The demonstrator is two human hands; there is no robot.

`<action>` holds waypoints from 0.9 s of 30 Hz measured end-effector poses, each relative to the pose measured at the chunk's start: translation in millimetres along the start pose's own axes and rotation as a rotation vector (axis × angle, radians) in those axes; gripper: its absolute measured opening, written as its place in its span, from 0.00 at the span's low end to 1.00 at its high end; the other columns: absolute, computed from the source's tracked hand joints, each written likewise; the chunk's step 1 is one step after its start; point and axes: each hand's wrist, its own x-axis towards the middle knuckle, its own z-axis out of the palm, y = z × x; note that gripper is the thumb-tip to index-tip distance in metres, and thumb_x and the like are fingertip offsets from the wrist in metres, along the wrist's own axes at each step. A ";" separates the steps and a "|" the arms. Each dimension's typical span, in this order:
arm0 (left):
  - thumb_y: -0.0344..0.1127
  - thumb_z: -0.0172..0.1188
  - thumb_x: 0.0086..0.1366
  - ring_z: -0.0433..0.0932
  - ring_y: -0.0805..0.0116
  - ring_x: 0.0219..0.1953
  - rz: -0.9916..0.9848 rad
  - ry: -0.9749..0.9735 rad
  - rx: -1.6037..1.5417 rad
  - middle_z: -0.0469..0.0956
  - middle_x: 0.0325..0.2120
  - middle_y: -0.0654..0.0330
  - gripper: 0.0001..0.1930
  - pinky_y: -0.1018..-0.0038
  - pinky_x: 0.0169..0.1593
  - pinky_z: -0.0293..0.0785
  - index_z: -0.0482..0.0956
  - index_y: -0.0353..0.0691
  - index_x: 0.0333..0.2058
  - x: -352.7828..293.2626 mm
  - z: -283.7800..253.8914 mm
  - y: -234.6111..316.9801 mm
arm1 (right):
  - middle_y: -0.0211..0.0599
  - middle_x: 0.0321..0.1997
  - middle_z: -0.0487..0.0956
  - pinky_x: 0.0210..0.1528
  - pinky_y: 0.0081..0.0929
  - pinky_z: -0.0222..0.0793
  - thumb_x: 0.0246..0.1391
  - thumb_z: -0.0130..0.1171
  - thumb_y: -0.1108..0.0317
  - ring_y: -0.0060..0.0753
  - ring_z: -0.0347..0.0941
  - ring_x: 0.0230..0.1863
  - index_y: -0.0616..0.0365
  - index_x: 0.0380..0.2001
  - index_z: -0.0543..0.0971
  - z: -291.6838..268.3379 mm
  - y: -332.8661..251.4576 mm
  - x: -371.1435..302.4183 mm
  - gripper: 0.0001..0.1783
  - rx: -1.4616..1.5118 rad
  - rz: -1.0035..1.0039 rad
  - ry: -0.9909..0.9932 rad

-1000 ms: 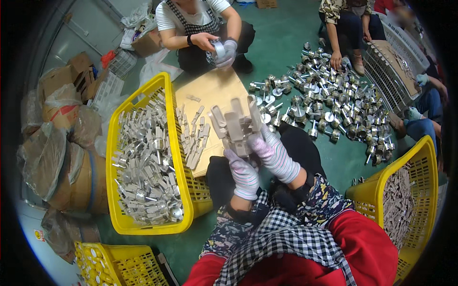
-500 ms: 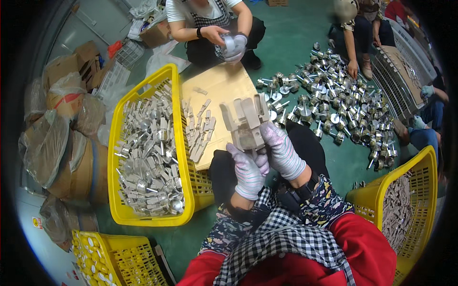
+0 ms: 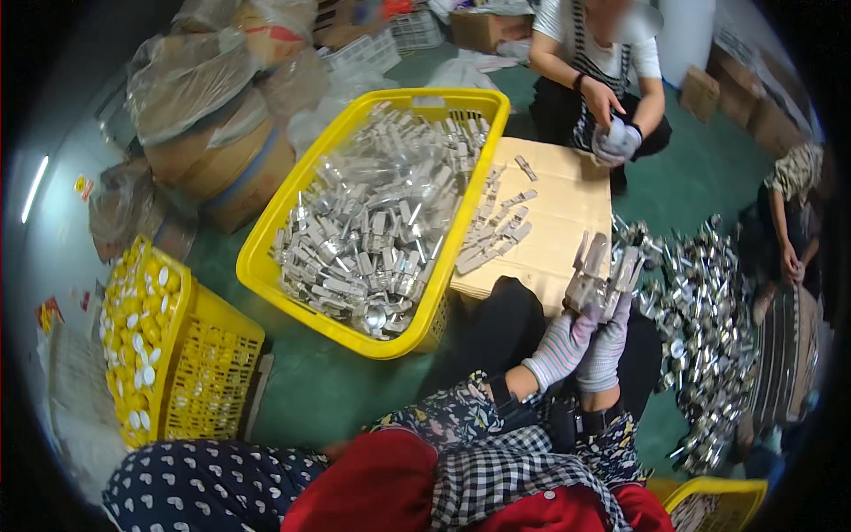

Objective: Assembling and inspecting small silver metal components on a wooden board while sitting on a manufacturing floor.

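Note:
My left hand (image 3: 565,348) and my right hand (image 3: 606,352), both in striped white gloves, are closed together around the base of a grey metal fitting (image 3: 596,285) with several flat upright prongs. Motion blurs the fitting, and my fingers hide its lower end. It is held over the near right edge of a tan cardboard sheet (image 3: 572,208). Several narrow grey metal pieces (image 3: 507,232) lie on the sheet's left side. Beside the sheet, a large yellow basket (image 3: 381,348) holds a heap of similar pronged metal fittings (image 3: 372,257), partly under clear plastic.
Shiny metal parts with stems (image 3: 705,337) cover the floor to my right. A yellow basket of yellow-and-white pieces (image 3: 213,372) stands at left, another yellow basket (image 3: 740,489) at lower right. Across the sheet a person (image 3: 612,97) works with their hands; another person (image 3: 789,222) sits at far right.
The view has swung left, so the baskets, sheet and pile appear farther right. Both my hands still hold the pronged fitting, which is now tilted and nearer the sheet's right edge.

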 end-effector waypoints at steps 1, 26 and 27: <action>0.34 0.51 0.60 0.73 0.66 0.31 0.011 0.024 -0.008 0.75 0.30 0.57 0.10 0.71 0.34 0.68 0.70 0.34 0.37 -1.7 -4.9 5.1 | 0.35 0.44 0.72 0.41 0.26 0.69 0.60 0.37 0.49 0.24 0.70 0.38 0.59 0.55 0.60 1.8 13.0 4.8 0.28 0.018 -0.047 0.052; 0.50 0.46 0.60 0.75 0.52 0.38 -0.175 0.497 0.947 0.76 0.33 0.46 0.21 0.65 0.44 0.68 0.76 0.37 0.39 -16.0 -269.6 67.7 | 0.41 0.38 0.76 0.43 0.20 0.67 0.54 0.50 0.58 0.25 0.72 0.38 0.71 0.45 0.68 -39.0 -53.3 -2.6 0.24 -0.684 0.237 -0.433; 0.50 0.47 0.60 0.75 0.53 0.37 -0.114 0.413 0.860 0.76 0.32 0.46 0.21 0.66 0.43 0.69 0.76 0.36 0.38 0.6 -249.3 75.5 | 0.39 0.37 0.76 0.43 0.21 0.66 0.53 0.51 0.61 0.25 0.72 0.38 0.68 0.45 0.70 -48.9 -64.8 -0.8 0.21 -0.746 0.198 -0.410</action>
